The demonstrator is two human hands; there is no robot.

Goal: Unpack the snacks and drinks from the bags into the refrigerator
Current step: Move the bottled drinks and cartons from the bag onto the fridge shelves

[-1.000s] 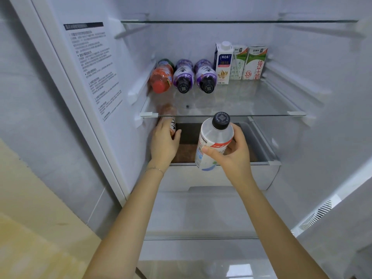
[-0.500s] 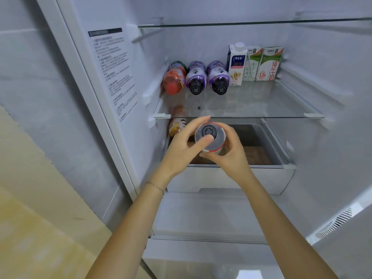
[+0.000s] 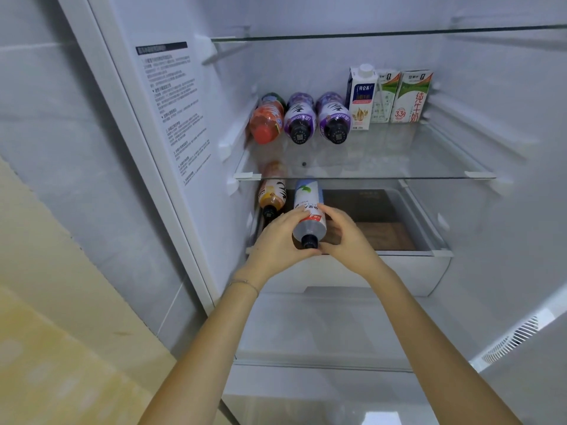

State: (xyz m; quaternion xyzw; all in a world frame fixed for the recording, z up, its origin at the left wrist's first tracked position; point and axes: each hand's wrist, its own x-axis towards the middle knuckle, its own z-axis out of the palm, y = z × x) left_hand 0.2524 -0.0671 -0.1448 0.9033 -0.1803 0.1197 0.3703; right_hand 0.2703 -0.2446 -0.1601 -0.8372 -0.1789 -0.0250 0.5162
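**A:** How much is put away?

**B:** A lot. Up above the hands, on the glass shelf (image 3: 408,171), three bottles lie on their sides. One is a red-capped bottle (image 3: 265,121), and next to it are two purple bottles (image 3: 300,119) (image 3: 334,118). To their right stand a blue and white carton (image 3: 362,96) and two green cartons (image 3: 383,98) (image 3: 412,96).

**A:** And what are the hands doing?

**B:** The left hand (image 3: 277,240) and the right hand (image 3: 346,237) both hold a white bottle (image 3: 308,207). Their fingers curl round it near its black cap. The bottle lies tipped, with the cap toward the person. It is over the open drawer (image 3: 368,271) and under the glass shelf. Just left of the left hand, an orange bottle (image 3: 271,194) lies at the drawer's left side.

**A:** So what is left to do?

**B:** I think this bottle needs to go down beside the orange one. I see no bags and no snacks here, so I cannot tell how much more there is.

**A:** Can you read anything?

**B:** The far right carton says "3.3g" and "纯牛奶" in red. The white bottle has a red band with writing, but fingers hide part of it. The sticker (image 3: 175,111) on the fridge wall, up and left of the hands, has lines too small to read.
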